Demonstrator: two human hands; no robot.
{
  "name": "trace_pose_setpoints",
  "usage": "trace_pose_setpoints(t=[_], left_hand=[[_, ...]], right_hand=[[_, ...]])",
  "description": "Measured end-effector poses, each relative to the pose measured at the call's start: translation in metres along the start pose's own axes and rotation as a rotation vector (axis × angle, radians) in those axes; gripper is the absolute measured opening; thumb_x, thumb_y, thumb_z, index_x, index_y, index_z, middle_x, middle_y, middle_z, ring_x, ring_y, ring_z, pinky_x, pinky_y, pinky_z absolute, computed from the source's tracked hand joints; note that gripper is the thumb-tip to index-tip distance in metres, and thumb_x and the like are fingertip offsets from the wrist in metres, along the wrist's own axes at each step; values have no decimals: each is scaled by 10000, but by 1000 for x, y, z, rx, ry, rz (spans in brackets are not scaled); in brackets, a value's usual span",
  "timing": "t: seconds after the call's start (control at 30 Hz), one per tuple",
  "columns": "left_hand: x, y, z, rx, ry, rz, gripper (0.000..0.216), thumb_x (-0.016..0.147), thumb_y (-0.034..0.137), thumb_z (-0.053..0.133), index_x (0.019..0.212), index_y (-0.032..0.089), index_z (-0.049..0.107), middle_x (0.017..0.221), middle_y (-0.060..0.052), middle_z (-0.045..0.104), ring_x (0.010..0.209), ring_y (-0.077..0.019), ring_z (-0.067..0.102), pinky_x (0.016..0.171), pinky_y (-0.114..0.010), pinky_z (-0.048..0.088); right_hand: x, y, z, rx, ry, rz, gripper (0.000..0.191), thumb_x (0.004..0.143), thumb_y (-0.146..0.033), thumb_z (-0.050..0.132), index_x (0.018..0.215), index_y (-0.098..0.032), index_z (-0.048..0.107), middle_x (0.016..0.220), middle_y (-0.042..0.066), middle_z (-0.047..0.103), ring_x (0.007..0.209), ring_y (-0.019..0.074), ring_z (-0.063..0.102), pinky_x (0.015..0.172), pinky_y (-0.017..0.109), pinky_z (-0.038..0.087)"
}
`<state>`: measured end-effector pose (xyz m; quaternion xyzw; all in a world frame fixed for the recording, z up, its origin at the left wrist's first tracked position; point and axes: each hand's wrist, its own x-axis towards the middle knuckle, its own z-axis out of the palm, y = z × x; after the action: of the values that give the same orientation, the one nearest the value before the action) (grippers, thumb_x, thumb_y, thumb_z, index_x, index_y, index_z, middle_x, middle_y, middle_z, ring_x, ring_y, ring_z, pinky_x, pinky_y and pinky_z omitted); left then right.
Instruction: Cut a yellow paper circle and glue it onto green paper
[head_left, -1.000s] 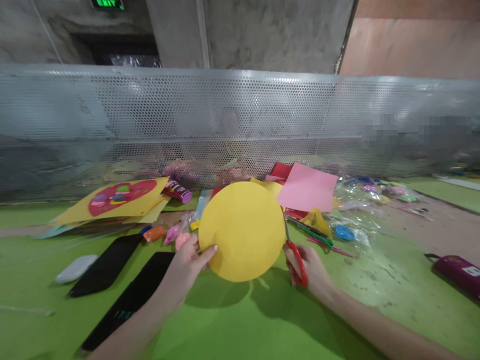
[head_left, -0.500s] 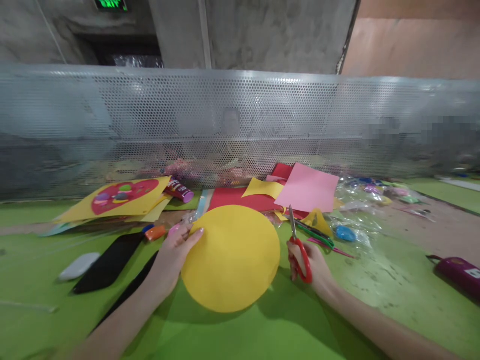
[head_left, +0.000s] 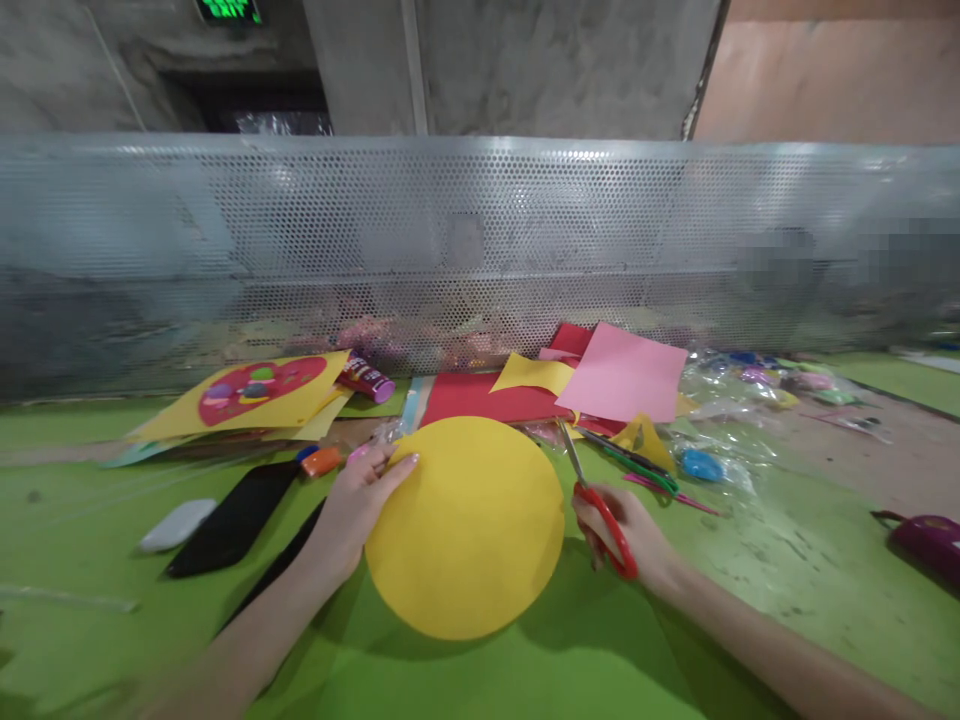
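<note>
My left hand [head_left: 367, 492] pinches the upper left rim of a smooth, flat yellow disc [head_left: 466, 530], thumb on top, holding it tilted above the green table [head_left: 757, 580]. My right hand [head_left: 636, 525] is curled round red-handled scissors [head_left: 589, 493], their slim metal blades pointing away from me beside the disc's right edge. Beyond lie flat red paper [head_left: 469, 397] and a pink sheet [head_left: 626, 375].

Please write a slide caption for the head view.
Left hand holding yellow paper circle, right hand holding red-handled scissors.
</note>
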<state>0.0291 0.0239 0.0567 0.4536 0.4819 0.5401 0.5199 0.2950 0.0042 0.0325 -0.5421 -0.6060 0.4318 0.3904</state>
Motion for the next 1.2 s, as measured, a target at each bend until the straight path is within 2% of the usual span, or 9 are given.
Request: trace_pose_setpoints(t=[0.2, 0.33, 0.43, 0.53, 0.67, 0.77, 0.83, 1.0, 1.2], left_hand=[[-4, -2, 2, 149, -108, -10, 209, 713, 362, 603, 848, 202, 599, 740, 10, 660, 651, -166, 617, 586, -238, 467], [-11, -4, 5, 298, -191, 24, 198, 714, 379, 596, 794, 198, 609, 719, 30, 618, 643, -142, 578, 554, -202, 430], [-15, -6, 8, 355, -249, 21, 208, 719, 390, 591, 792, 197, 612, 709, 32, 605, 629, -134, 566, 537, -194, 420], [-17, -6, 10, 282, -279, -23, 257, 716, 385, 595, 896, 202, 594, 794, 6, 643, 694, -165, 600, 580, -222, 456], [-13, -6, 10, 165, -254, -44, 332, 726, 378, 588, 994, 184, 561, 927, -44, 666, 794, -196, 622, 683, -278, 490], [-8, -10, 9, 270, -277, -57, 299, 717, 380, 597, 912, 154, 605, 903, -66, 673, 776, -196, 626, 687, -288, 496], [-5, -13, 8, 333, -286, -70, 298, 719, 387, 589, 898, 150, 615, 904, -71, 670, 787, -201, 623, 688, -296, 497], [1, -17, 3, 431, -158, 36, 278, 731, 434, 545, 785, 166, 597, 761, -24, 655, 713, -190, 614, 624, -277, 479], [6, -20, -5, 506, -77, 108, 311, 734, 474, 518, 673, 169, 543, 615, 18, 546, 555, -153, 530, 490, -234, 386]], right_hand=[[-1, -7, -2, 41, 77, -77, 255, 707, -423, 552, 771, -182, 497, 572, -39, 479, 478, 105, 448, 443, 213, 418], [-4, -13, -1, 39, 20, -91, 262, 663, -384, 608, 816, -182, 542, 729, 15, 568, 640, 154, 518, 527, 230, 428], [-7, -16, 3, -8, -61, -96, 211, 665, -367, 608, 741, -181, 544, 654, -15, 538, 607, 136, 499, 522, 217, 392], [-7, -15, 4, -15, -83, -91, 216, 704, -381, 577, 692, -178, 505, 565, -52, 452, 485, 85, 404, 443, 194, 322], [-2, -7, 0, 92, 138, -96, 248, 722, -407, 580, 709, -177, 486, 584, -48, 451, 504, 84, 413, 463, 192, 338], [2, -2, -4, 157, 295, -102, 259, 733, -420, 577, 748, -173, 503, 649, -18, 500, 589, 113, 466, 524, 211, 379], [2, -2, -5, 157, 317, -99, 248, 727, -406, 589, 745, -173, 506, 627, -23, 490, 565, 107, 457, 506, 207, 372], [0, -6, -1, 145, 204, -76, 247, 738, -373, 554, 626, -185, 439, 489, -52, 438, 430, 97, 429, 439, 216, 365], [5, -3, -8, -52, 60, -13, 225, 744, -344, 501, 606, -185, 420, 486, -66, 423, 439, 102, 457, 451, 217, 389]])
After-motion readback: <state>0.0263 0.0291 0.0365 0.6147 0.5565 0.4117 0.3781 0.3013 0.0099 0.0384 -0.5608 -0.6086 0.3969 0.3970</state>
